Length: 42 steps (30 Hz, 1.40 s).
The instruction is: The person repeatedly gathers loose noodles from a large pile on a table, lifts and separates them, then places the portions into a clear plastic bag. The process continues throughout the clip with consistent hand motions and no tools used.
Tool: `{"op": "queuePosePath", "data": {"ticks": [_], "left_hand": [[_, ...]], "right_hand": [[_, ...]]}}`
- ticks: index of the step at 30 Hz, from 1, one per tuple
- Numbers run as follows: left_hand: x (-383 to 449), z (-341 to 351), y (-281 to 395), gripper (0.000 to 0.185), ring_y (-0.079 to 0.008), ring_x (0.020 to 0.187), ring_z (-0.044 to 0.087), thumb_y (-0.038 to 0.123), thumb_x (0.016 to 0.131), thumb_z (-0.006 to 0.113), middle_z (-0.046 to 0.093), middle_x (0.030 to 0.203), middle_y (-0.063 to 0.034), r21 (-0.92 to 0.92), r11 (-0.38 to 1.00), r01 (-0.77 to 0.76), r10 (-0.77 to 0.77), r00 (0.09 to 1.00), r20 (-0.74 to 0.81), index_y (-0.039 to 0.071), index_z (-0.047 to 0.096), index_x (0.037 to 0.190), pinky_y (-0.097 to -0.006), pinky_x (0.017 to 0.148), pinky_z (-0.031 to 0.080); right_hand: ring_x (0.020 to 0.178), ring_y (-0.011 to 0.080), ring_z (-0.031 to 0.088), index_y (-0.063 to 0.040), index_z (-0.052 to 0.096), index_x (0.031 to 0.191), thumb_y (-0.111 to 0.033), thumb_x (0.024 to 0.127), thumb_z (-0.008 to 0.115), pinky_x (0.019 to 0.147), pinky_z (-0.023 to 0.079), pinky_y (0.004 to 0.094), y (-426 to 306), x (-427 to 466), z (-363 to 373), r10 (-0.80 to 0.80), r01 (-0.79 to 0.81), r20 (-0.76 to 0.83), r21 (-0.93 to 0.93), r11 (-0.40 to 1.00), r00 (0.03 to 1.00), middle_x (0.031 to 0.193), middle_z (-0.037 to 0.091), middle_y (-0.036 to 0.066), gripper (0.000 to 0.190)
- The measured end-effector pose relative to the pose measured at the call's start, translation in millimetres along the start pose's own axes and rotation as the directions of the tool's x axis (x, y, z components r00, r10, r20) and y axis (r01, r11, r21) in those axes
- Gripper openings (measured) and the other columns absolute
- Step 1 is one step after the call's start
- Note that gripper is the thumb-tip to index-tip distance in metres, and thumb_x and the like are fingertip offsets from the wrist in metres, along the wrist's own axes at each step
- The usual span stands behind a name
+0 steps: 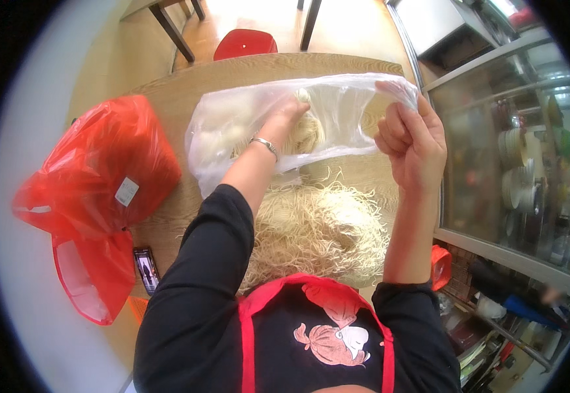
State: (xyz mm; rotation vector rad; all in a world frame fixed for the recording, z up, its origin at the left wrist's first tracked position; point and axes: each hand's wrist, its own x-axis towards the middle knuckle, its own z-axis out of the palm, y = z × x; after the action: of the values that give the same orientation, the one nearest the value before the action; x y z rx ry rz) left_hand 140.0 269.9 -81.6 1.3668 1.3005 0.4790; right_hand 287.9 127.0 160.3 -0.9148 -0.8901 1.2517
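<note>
A translucent white plastic bag point(339, 105) lies on its side across the wooden table, its mouth facing right. My right hand point(410, 137) grips the bag's upper rim at the right and pulls it up. My left hand point(292, 108) is inside the bag, against a bundle of pale noodles point(309, 135); the plastic and the hand hide whether the fingers grip it. More pale bundles show faintly through the left end of the bag. Between my forearms, a large loose heap of thin noodles point(319, 226) lies on the table, close to my red apron point(309, 281).
On the left stands a full red plastic bag point(113, 152) with a white label. A phone point(146, 269) with its screen lit lies beside it. Beyond the wooden table point(265, 71) is a red stool point(245, 43). A glass-fronted cabinet point(506, 162) with stacked dishes borders the right.
</note>
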Motion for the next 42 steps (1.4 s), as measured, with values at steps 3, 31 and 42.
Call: {"op": "queuePosePath", "data": {"ticks": [3, 31, 42], "left_hand": [[17, 14, 5, 0.047, -0.0268, 0.105, 0.062, 0.041, 0.085, 0.065, 0.065, 0.116, -0.0161, 0.208, 0.975, 0.083, -0.071, 0.996, -0.062, 0.002, 0.068, 0.110, -0.0382, 0.090, 0.048], [-73, -253, -18, 0.031, -0.0228, 0.079, 0.069, 0.024, 0.088, 0.070, 0.070, 0.099, -0.0144, -0.514, 0.846, 0.140, -0.086, 0.988, 0.128, -0.001, 0.067, 0.106, -0.0371, 0.076, 0.057], [-74, -187, 42, 0.034, -0.0281, 0.101, 0.061, 0.017, 0.077, 0.076, 0.066, 0.107, -0.0091, 0.851, 0.370, -0.373, 0.875, 0.448, -0.184, 0.007, 0.065, 0.107, -0.0385, 0.090, 0.046]], "right_hand": [[0.047, 0.0037, 0.028, 0.002, 0.060, 0.117, -0.007, 0.100, 0.042, 0.042, 0.021, 0.0214, 16, 8, 0, 0.058, -0.059, 0.011, 0.099, 0.993, 0.998, 0.059, 0.037, -0.006, 0.027], [0.091, 0.0264, 0.068, 0.002, 0.055, 0.122, -0.019, 0.097, 0.056, 0.085, 0.057, 0.0374, 145, 113, -71, 0.359, -0.387, -0.146, -0.351, 0.853, 0.922, 0.107, 0.067, 0.014, 0.033], [0.093, 0.0257, 0.064, 0.002, 0.053, 0.121, -0.030, 0.093, 0.063, 0.077, 0.055, 0.0396, 175, 104, -121, 0.414, -0.407, -0.035, 0.132, 0.904, 0.909, 0.106, 0.063, 0.017, 0.044]]}}
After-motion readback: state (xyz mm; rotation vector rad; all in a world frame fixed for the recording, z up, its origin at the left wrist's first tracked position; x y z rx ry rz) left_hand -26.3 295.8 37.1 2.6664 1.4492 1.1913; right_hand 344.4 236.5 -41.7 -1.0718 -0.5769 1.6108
